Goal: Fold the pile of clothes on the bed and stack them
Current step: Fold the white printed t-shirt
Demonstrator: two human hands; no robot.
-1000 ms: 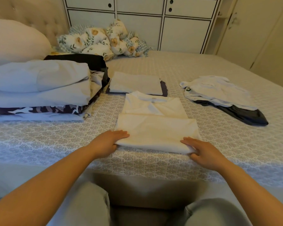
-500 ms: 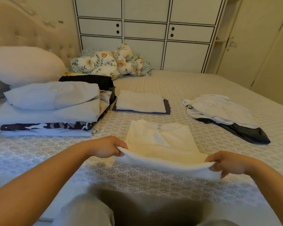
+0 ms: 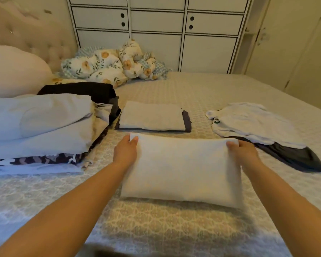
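Since the earlier frame, both hands have carried the near edge of the cream-white folded cotton garment [image 3: 180,169] forward, so it now lies as a compact rectangle at centre frame on the patterned beige bedspread [image 3: 156,229].

Left hand [image 3: 125,152]: at the garment's upper left corner, thumb and fingers pinching the fabric edge. Right hand [image 3: 244,153]: at the upper right corner, fingers closed over the fabric edge. Both forearms extend up from the bottom of the frame.

Just above the garment, apart from it, lies a small stack of folded clothes, a pale grey piece on a dark purple piece [image 3: 152,117]. At middle left sits a tall stack of folded clothes, light grey on top with a dark patterned layer below [image 3: 41,127]; a black folded item [image 3: 80,89] lies behind it. At middle right lies a loose pile of unfolded clothes, white over dark grey [image 3: 258,125], well apart from the garment.

At upper centre, a crumpled floral quilt [image 3: 111,65] rests against a white panelled wardrobe [image 3: 156,21]. A large white pillow [image 3: 13,71] occupies the upper left.
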